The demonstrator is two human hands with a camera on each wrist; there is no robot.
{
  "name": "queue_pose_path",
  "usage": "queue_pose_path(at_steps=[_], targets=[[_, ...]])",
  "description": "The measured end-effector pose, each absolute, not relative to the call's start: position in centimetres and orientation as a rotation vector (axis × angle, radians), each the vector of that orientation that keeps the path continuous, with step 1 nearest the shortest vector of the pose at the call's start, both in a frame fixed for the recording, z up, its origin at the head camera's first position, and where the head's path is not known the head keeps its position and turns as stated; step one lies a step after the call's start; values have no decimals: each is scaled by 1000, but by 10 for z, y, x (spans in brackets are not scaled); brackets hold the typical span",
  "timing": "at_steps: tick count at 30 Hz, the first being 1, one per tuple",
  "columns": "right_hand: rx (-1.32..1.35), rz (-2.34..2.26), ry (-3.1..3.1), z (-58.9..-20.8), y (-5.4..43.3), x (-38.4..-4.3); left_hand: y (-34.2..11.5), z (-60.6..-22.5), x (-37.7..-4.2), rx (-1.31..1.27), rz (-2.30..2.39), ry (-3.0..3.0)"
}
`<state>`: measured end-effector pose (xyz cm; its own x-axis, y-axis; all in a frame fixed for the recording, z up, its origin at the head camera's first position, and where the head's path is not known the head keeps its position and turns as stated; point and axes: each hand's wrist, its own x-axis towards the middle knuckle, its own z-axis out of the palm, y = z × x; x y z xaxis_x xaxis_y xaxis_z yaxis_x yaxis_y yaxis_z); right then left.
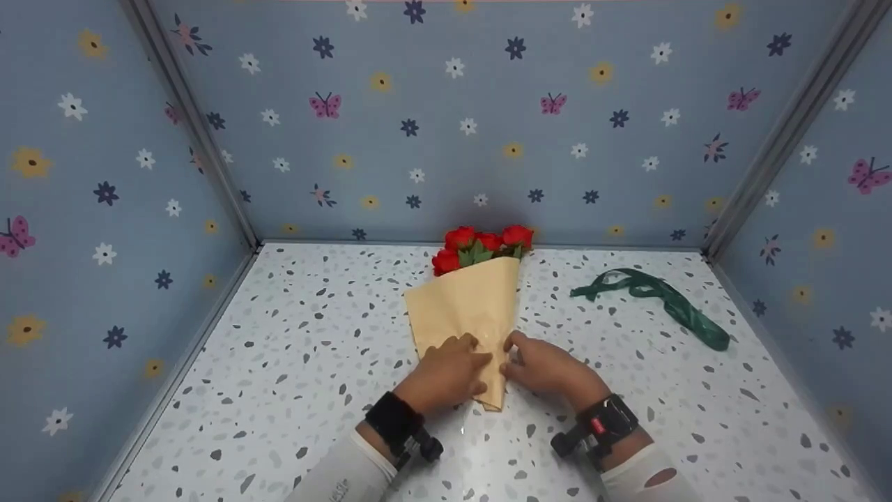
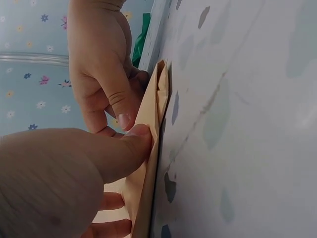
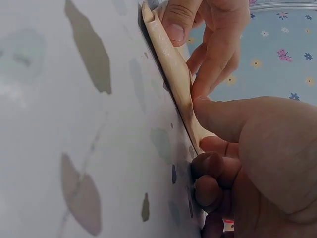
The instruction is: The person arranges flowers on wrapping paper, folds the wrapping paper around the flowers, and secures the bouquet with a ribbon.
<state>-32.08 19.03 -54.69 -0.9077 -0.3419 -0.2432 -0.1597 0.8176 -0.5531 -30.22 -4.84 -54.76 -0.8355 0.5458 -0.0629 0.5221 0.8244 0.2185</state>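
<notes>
A bouquet of red roses point(image 1: 460, 238) lies in tan wrapping paper point(image 1: 463, 300) on the table, blooms toward the back wall. The paper is folded into a cone that narrows toward me. Across its lower part, my left hand point(image 1: 446, 376) presses with spread fingers, the thumb near the narrow end. At the paper's right edge, my right hand point(image 1: 547, 364) pinches the fold between thumb and fingers. The right wrist view shows the right thumb point(image 3: 218, 116) on the folded edge, the other fingers low beside the tabletop. The stems are hidden inside the wrap.
A dark green ribbon point(image 1: 665, 296) lies loosely twisted at the right on the speckled table point(image 1: 313, 335). Blue patterned panels point(image 1: 481, 104) enclose the table at the back and on both sides. Each wrist wears a black strap with a small camera.
</notes>
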Motion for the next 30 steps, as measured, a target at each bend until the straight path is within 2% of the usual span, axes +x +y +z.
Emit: queue_pose_path(at_steps=[10,15,20,30], targets=[[-264,-822,2668,-547,190,-322,-44,-545,-300,823,254,2904],[-184,-879,2674,-548,191,-326,-34,-550,-303,894,124,2985],[-149,-942,2685,-547,197,-331,-26,-545,-311,885,223,2946],[-68,-1059,2631,-548,207,-332,-38,-542,-323,832,247,2847]])
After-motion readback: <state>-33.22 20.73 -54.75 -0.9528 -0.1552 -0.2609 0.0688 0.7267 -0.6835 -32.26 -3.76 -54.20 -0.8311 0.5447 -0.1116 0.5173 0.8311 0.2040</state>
